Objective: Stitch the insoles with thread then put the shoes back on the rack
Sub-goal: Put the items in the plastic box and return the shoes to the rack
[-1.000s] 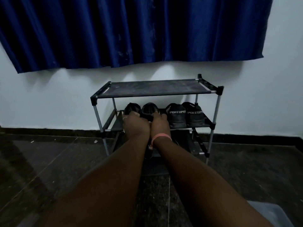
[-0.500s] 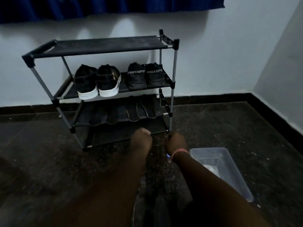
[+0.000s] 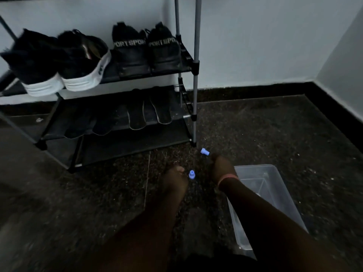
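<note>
Left hand [image 3: 175,180] pinching blue spool [image 3: 192,174], right hand [image 3: 221,168] pinching another [image 3: 204,151]

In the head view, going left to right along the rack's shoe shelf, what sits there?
White-soled shoe → second white-soled shoe → black SPORT shoe → second SPORT shoe → rack's front post.

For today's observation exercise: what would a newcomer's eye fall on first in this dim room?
Two small blue pieces glow near the hands on the dark floor, low centre. Next, the white-soled shoes on the rack, upper left, beside a pair marked SPORT. A clear tub stands on the floor at the right.
</note>
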Motion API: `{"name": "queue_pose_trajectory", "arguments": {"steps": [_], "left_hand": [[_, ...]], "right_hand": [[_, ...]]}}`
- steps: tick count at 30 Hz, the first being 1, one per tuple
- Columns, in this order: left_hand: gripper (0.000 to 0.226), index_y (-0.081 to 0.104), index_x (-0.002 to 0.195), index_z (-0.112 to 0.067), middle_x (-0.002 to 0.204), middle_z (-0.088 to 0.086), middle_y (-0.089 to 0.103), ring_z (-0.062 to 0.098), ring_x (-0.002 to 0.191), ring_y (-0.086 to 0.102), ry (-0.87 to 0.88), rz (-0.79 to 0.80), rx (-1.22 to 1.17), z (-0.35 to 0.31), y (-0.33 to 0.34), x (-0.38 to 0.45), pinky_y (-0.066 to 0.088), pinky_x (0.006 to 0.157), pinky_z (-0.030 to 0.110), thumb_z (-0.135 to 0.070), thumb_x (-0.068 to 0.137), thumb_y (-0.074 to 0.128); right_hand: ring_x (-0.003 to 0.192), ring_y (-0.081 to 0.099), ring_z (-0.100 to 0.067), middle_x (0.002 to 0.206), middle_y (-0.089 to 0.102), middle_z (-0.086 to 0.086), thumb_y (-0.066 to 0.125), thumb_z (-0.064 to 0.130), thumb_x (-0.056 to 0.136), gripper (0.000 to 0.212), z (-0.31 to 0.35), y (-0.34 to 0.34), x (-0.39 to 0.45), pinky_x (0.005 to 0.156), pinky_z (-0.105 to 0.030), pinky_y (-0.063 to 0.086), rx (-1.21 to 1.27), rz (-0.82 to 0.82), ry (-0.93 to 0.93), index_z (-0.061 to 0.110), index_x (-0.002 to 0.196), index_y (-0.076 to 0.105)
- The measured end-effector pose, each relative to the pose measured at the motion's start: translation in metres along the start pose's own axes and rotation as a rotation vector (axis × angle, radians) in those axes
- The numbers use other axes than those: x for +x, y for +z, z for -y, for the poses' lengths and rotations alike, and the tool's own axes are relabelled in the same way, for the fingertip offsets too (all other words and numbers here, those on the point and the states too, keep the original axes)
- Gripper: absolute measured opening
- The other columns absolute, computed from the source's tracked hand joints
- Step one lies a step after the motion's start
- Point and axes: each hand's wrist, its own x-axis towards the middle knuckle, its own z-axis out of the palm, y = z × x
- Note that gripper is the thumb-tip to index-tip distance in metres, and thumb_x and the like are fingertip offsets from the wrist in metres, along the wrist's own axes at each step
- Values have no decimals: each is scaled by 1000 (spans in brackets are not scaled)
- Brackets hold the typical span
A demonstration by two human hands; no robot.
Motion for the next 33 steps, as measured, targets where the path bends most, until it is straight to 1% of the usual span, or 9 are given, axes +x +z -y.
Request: {"name": "queue_pose_trajectory", "arguments": {"steps": [5, 7, 10, 13, 17, 21, 24, 28, 33], "left_hand": [[50, 65, 132, -18, 125, 10, 70, 25, 112, 66, 147, 66, 93, -12, 22, 30, 51, 99, 32, -16, 83, 72], [49, 66, 132, -20, 125, 8, 70, 25, 114, 66, 192, 85, 184, -11, 31, 44, 51, 100, 33, -16, 83, 70], [40, 71, 125, -23, 121, 6, 72, 25, 113, 66, 220, 87, 245, -6, 42, 51, 50, 98, 32, -20, 86, 66], [19, 76, 101, -14, 103, 10, 75, 29, 98, 68, 234, 69, 252, 3, 52, 50, 47, 82, 32, -21, 91, 62], [24, 60, 66, -16, 81, 11, 71, 32, 80, 66, 200, 5, 239, 13, 62, 48, 35, 64, 31, -28, 87, 55], [16, 69, 88, -13, 92, 10, 74, 32, 89, 68, 179, -69, 171, -2, 58, 35, 49, 75, 34, -28, 87, 66], [20, 68, 93, -16, 95, 11, 75, 32, 91, 69, 137, -129, 58, -20, 60, 27, 53, 79, 38, -30, 82, 77], [13, 72, 89, -18, 81, 1, 73, 21, 79, 68, 276, -53, -92, -53, 73, 10, 49, 70, 31, -19, 79, 80], [8, 65, 93, -20, 88, 1, 71, 23, 83, 67, 436, 48, 48, -86, 110, -13, 53, 71, 36, -19, 86, 70]], "right_hand": [[114, 62, -36, 131, 59, -15, 64, 24, 90, 42, -4, 29, 62, 101, -41, 48, -122, 98, -33, 22, 131, 55], [127, 52, -41, 149, 40, -20, 64, 29, 91, 59, -2, 38, 77, 108, -44, 43, -213, 148, -20, 20, 145, 42], [140, 36, -41, 163, 16, -19, 50, 32, 100, 57, -6, 54, 93, 116, -46, 32, -237, 203, 17, 23, 153, 30], [136, 42, -39, 153, 37, -19, 44, 28, 102, 45, -9, 60, 87, 112, -49, 37, -324, 208, -21, 16, 145, 43], [115, 61, -38, 135, 55, -20, 43, 16, 101, 33, -5, 56, 67, 94, -42, 49, -408, 110, -74, 5, 129, 59], [113, 64, -35, 121, 67, -19, 51, 15, 98, 28, -1, 31, 52, 94, -39, 49, -415, 92, -53, 4, 118, 67], [105, 66, -36, 109, 71, -19, 60, 17, 93, 22, -10, 3, 43, 91, -38, 50, -167, 12, -70, 6, 109, 70], [86, 67, -29, 89, 70, -12, 62, 11, 90, 8, -59, -31, 28, 70, -28, 44, 158, -239, -2, 8, 97, 64], [81, 62, -17, 84, 65, -2, 76, 20, 84, 21, -120, -50, -4, 70, -23, 41, 89, -211, 140, 11, 98, 62]]}}
